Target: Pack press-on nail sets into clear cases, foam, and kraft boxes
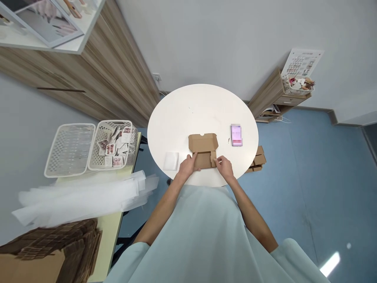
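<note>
A small brown cardboard mailer box (203,142) lies on the white round table (203,106), its lid flap spread out towards the far side. My left hand (187,167) grips the box's left side, thumb on the near-left part and fingers partly hidden under it. At the right end, my right hand (224,167) pinches the folded side flap between thumb and fingers. A flat white packet (171,161) rests to the left of my left hand. Further right on the table is a phone-sized pink and purple item (236,135), blurred out.
On the left side table, white baskets (129,157) hold small packets, beside a bundle of white translucent sheets (88,198) and stacked flat cardboard (79,251). Brown boxes (259,159) sit low at the table's right. A wooden cabinet (268,94) stands by the wall.
</note>
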Motion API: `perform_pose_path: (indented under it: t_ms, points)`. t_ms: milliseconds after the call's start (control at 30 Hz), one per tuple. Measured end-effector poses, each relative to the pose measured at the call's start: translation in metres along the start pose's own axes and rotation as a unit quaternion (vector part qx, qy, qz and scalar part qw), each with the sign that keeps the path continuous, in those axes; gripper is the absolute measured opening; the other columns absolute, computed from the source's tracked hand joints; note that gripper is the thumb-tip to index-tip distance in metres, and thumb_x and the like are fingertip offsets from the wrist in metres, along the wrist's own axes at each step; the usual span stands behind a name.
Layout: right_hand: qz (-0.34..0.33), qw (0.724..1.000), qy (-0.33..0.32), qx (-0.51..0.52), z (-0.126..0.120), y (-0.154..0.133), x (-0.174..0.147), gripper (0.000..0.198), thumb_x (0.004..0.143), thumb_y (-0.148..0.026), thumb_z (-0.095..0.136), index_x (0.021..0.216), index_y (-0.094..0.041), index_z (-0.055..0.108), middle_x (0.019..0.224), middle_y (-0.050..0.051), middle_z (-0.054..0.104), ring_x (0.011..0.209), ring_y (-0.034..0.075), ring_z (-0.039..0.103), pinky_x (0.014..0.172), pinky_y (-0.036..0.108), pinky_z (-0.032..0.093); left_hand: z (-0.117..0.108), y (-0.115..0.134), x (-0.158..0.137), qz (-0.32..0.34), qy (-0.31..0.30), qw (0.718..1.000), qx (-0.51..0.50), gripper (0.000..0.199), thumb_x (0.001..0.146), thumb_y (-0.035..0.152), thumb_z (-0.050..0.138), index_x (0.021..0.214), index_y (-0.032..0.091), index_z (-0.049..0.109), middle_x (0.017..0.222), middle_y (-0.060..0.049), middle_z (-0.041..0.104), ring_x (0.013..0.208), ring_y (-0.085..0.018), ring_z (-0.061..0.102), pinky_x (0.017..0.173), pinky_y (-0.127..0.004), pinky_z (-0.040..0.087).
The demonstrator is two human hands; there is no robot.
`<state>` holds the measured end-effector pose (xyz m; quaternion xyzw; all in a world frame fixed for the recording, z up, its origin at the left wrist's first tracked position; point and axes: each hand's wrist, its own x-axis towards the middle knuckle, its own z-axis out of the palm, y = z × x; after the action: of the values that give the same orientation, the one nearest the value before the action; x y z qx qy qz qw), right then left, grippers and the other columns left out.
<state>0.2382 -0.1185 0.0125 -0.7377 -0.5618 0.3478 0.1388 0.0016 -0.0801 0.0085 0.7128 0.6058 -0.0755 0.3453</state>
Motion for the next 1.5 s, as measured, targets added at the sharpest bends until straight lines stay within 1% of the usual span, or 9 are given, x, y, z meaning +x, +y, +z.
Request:
perform_pose_path:
  t_ms: [200, 333, 400, 467, 533, 633, 967, 1233, 1500]
  points:
    - [0.034, 0.996, -0.018, -0.086, 0.004, -0.004, 0.019, 0.014, 0.100, -0.030, 0.060, 0.098, -0.021, 0.071, 0.093, 0.009, 0.077, 0.090, 0.026, 0.072, 0.076, 0.032, 0.050, -0.002, 0.002, -0.005, 0.000, 0.003, 1.000, -0.006, 0.106, 0.082, 0.045, 0.086, 0.168, 0.034, 0.025, 0.133, -0.016, 0.056, 0.104, -0.034, 0.072, 0.081, -0.034, 0.052]
    - [0.046, 0.985, -0.029, -0.165, 0.004, -0.016, 0.020, 0.018, 0.101, -0.023, 0.054, 0.096, -0.018, 0.071, 0.089, 0.012, 0.076, 0.086, 0.027, 0.071, 0.070, 0.031, 0.044, 0.004, 0.006, -0.015, -0.026, 0.048, 0.998, -0.023, 0.104, 0.085, 0.051, 0.083, 0.167, 0.025, 0.025, 0.131, -0.018, 0.062, 0.104, -0.034, 0.072, 0.080, -0.035, 0.052]
    - [0.048, 0.978, -0.036, -0.200, 0.003, -0.021, 0.019, 0.019, 0.102, -0.020, 0.053, 0.099, -0.016, 0.070, 0.092, 0.013, 0.075, 0.087, 0.027, 0.072, 0.069, 0.030, 0.042, 0.010, 0.007, -0.019, -0.050, 0.078, 0.995, -0.043, 0.088, 0.091, 0.059, 0.073, 0.160, 0.020, 0.036, 0.129, -0.018, 0.066, 0.108, -0.034, 0.071, 0.082, -0.036, 0.052]
    - [0.049, 0.971, -0.044, -0.230, 0.003, -0.024, 0.019, 0.019, 0.103, -0.021, 0.052, 0.101, -0.014, 0.070, 0.095, 0.015, 0.075, 0.089, 0.026, 0.072, 0.069, 0.029, 0.041, 0.014, 0.007, -0.019, -0.078, 0.099, 0.991, -0.048, 0.063, 0.099, 0.060, 0.060, 0.144, 0.018, 0.054, 0.126, -0.016, 0.070, 0.110, -0.033, 0.070, 0.085, -0.036, 0.052]
    - [0.047, 0.966, -0.053, -0.249, 0.003, -0.025, 0.019, 0.022, 0.105, -0.024, 0.051, 0.103, -0.013, 0.070, 0.098, 0.016, 0.075, 0.092, 0.026, 0.072, 0.069, 0.029, 0.041, 0.016, 0.007, -0.017, -0.102, 0.107, 0.988, -0.034, 0.041, 0.105, 0.051, 0.051, 0.125, 0.019, 0.066, 0.121, -0.014, 0.073, 0.108, -0.031, 0.071, 0.085, -0.037, 0.052]
    - [0.040, 0.961, -0.060, -0.269, 0.003, -0.026, 0.019, 0.025, 0.107, -0.026, 0.050, 0.106, -0.012, 0.070, 0.101, 0.017, 0.075, 0.095, 0.026, 0.072, 0.071, 0.028, 0.042, 0.015, 0.008, -0.013, -0.125, 0.100, 0.987, -0.008, 0.030, 0.105, 0.037, 0.048, 0.108, 0.020, 0.071, 0.111, -0.013, 0.076, 0.103, -0.030, 0.072, 0.081, -0.036, 0.051]
    - [0.042, 0.953, -0.068, -0.291, 0.007, -0.036, 0.010, 0.025, 0.104, -0.016, 0.049, 0.109, -0.010, 0.072, 0.105, 0.019, 0.076, 0.097, 0.027, 0.074, 0.074, 0.030, 0.046, 0.016, 0.011, -0.014, -0.137, 0.093, 0.985, 0.043, 0.025, 0.099, 0.022, 0.048, 0.105, 0.016, 0.072, 0.104, -0.016, 0.075, 0.098, -0.032, 0.073, 0.075, -0.036, 0.049]
    - [0.043, 0.953, -0.076, -0.290, 0.008, -0.031, 0.009, 0.027, 0.107, -0.024, 0.049, 0.110, -0.010, 0.071, 0.107, 0.020, 0.075, 0.101, 0.029, 0.074, 0.076, 0.030, 0.048, 0.016, 0.005, -0.013, -0.128, 0.098, 0.987, 0.026, 0.033, 0.104, 0.042, 0.049, 0.114, 0.016, 0.067, 0.112, -0.017, 0.075, 0.102, -0.034, 0.073, 0.080, -0.040, 0.052]
    - [0.049, 0.948, -0.072, -0.306, 0.018, -0.030, 0.011, 0.028, 0.100, -0.005, 0.044, 0.113, -0.007, 0.069, 0.106, 0.021, 0.075, 0.101, 0.028, 0.076, 0.074, 0.029, 0.049, 0.018, 0.014, -0.014, -0.137, 0.080, 0.986, 0.045, 0.025, 0.102, 0.024, 0.046, 0.112, 0.016, 0.068, 0.107, -0.015, 0.075, 0.101, -0.033, 0.074, 0.079, -0.038, 0.051]
